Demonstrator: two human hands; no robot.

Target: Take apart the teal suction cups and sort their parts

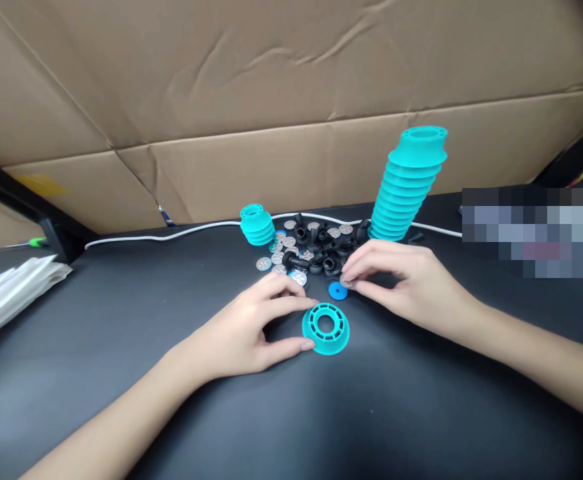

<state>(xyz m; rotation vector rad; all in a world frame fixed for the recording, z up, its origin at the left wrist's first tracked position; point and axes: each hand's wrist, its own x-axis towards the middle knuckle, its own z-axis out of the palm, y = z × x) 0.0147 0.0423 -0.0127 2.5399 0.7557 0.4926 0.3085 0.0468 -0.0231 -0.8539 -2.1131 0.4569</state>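
A teal flared plastic ring (340, 343) with a slotted round centre lies on the dark tabletop. My left hand (249, 320) holds its left side between thumb and index finger. To the upper right, my right hand (416, 277) pinches a small metal disc (345, 281), partly covered by the fingertips. Just below that disc, a blue disc with a centre hole (337, 291) rests on the table. Behind both hands lies a pile of black plastic fittings (330, 265) mixed with several perforated silver discs (264, 264).
A tall stack of teal rings (406, 190) leans slightly right behind my right hand. A shorter teal stack (257, 225) stands left of the pile. A white cable (171, 236) runs along the back, before a cardboard wall (271, 170). White packaging (14, 290) lies at left.
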